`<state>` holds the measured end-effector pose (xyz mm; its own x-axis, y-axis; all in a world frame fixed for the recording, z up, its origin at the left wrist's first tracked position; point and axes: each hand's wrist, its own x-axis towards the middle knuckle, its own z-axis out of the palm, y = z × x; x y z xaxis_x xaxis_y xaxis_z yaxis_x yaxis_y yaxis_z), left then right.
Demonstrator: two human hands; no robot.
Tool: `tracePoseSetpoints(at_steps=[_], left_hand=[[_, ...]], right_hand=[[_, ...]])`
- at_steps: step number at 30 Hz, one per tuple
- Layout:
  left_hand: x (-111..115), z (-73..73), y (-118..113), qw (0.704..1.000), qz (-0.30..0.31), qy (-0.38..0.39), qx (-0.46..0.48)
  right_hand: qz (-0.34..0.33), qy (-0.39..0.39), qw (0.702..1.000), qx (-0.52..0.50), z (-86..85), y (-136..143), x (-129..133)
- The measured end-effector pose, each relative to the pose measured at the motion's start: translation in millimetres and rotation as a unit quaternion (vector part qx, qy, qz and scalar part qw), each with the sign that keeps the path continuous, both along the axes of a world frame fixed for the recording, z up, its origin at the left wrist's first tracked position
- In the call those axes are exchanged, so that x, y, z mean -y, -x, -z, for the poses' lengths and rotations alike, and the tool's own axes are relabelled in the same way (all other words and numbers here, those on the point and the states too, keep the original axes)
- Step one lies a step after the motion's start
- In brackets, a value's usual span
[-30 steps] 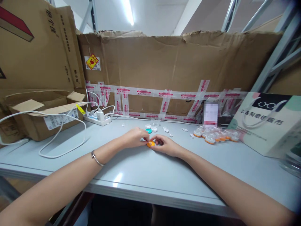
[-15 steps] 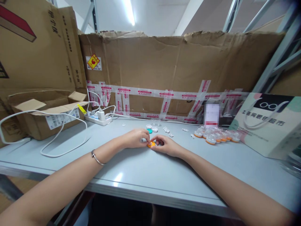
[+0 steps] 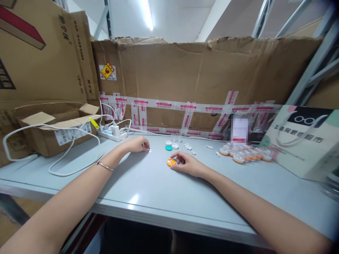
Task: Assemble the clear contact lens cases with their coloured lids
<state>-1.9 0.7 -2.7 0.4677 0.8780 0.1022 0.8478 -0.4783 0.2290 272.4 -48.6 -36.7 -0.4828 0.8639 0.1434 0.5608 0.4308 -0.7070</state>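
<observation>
My right hand (image 3: pixel 188 163) rests on the table, its thumb and fingers closed around the right edge of a small round orange cap (image 3: pixel 171 162). A white part sits inside the cap. Farther left, my left hand (image 3: pixel 138 144) is low over the table with its fingertips pinched together. At those fingertips is a small white piece (image 3: pixel 150 151), too small to name. Behind the orange cap lie a teal ring (image 3: pixel 168 148) and two white rings (image 3: pixel 174 145). Clear round pieces (image 3: pixel 176 138) stand behind them.
Small white plastic parts (image 3: pixel 188 146) lie scattered right of the rings. Several clear-topped orange pieces (image 3: pixel 238 157) cluster near a paper bag (image 3: pixel 299 148). On the left are a power strip (image 3: pixel 112 133), a looping white cable (image 3: pixel 99 141) and an open carton (image 3: pixel 42 141). A large cardboard box (image 3: pixel 169 77) stands behind.
My left hand has left the orange cap and moved left and back across the table. My right hand stays at the cap, whose white centre now shows.
</observation>
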Motion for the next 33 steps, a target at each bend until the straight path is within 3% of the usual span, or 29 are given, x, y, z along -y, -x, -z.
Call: tracePoseSetpoints(at_steps=[7, 13, 17, 23, 26, 33], left_hand=[[-5.1, 2.5, -3.8, 1.0, -0.017, 0.019, 0.008], [-4.6, 4.1, -0.4, 0.997, -0.055, -0.055, 0.008], [3.3, 2.1, -12.0, 0.991, -0.071, -0.105, 0.041], [41.0, -7.6, -61.9, 0.978, 0.039, -0.125, 0.163], [57.6, -8.3, -79.1, 0.943, 0.101, -0.108, 0.297], [61.2, -0.7, -82.6, 0.92, 0.09, -0.042, 0.38]], right_hand=[[0.002, 0.012, 1.0, 0.001, -1.7, 0.2, 0.7], [0.034, 0.049, 0.995, -0.078, -7.3, 1.8, -0.8], [0.087, -0.01, 0.985, -0.149, -14.0, 0.4, -2.1], [0.077, -0.146, 0.975, -0.149, -23.5, 5.0, 8.7], [0.056, -0.168, 0.97, -0.168, -25.2, 9.9, 15.4], [0.036, -0.171, 0.971, -0.161, -24.6, 12.1, 20.0]])
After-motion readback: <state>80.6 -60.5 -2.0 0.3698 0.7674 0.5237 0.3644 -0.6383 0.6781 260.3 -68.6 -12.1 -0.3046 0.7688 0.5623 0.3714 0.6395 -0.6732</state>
